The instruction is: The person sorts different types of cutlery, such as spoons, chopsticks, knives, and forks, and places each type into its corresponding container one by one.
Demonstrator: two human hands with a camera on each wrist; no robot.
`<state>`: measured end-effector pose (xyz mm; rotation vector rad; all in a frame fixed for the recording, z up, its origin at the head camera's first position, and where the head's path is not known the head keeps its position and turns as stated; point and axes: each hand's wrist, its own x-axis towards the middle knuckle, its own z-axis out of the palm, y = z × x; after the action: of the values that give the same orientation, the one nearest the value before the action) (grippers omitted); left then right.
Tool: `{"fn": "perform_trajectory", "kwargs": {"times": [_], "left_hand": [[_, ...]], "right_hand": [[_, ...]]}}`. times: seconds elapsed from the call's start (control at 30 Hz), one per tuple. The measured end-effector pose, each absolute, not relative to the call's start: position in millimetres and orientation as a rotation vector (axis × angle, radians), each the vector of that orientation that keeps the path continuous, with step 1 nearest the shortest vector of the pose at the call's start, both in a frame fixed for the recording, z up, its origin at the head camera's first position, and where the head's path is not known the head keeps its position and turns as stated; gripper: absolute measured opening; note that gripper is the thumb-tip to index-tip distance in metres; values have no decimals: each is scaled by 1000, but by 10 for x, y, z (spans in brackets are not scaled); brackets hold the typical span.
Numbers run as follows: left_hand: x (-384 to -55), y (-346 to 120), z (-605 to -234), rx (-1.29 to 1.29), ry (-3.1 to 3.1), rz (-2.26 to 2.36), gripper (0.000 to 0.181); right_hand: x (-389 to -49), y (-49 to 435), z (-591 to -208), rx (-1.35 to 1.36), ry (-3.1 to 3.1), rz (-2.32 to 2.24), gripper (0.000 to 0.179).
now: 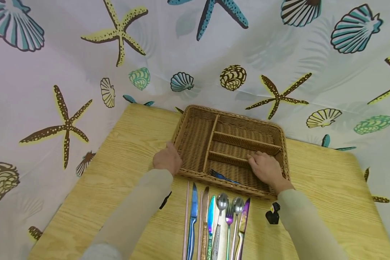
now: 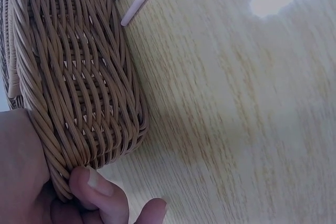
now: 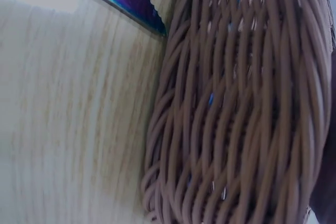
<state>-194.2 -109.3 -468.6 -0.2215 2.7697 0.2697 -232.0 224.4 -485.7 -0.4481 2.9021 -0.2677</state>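
Note:
A brown wicker cutlery basket [image 1: 211,177] with several compartments stands at the back of the table. My left hand [image 1: 167,159] grips its left front corner; in the left wrist view, curled fingers [image 2: 100,187] wrap the woven rim. The right hand [image 1: 265,168] reaches over the basket's front wall, its bent fingers at the divider of the front compartment. What lies under those fingers is hidden, and I cannot tell if they hold anything. A blue fork [image 1: 225,177] lies in the front compartment, left of the right hand.
In front of the basket lies a row: a blue knife [image 1: 192,220], pink sticks [image 1: 186,220], a copper knife [image 1: 204,216], a rainbow knife [image 1: 210,216], spoons [image 1: 222,202], a purple fork [image 1: 229,216] and a purple knife [image 1: 243,220]. A small black object [image 1: 273,213] stands to the right.

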Motion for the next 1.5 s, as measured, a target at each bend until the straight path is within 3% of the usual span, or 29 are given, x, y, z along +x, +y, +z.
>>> {"fn": "perform_trajectory", "kwargs": {"times": [0.7, 0.93, 1.23, 1.5], "left_hand": [[-1968, -1048, -4715, -264, 2763, 282, 60], [-1963, -1059, -4720, -267, 2771, 277, 59], [-1975, -1081, -4725, -278, 2800, 322, 54], [-1954, -1074, -4680, -243, 2771, 301, 60]], "right_hand": [[-2250, 2237, -4774, -408, 2884, -324, 56], [-2063, 2199, -4610, -481, 2982, -475, 40], [-1723, 2094, -4396, -768, 3110, -532, 18], [-1352, 2057, -4325, -975, 3162, -574, 6]]}}
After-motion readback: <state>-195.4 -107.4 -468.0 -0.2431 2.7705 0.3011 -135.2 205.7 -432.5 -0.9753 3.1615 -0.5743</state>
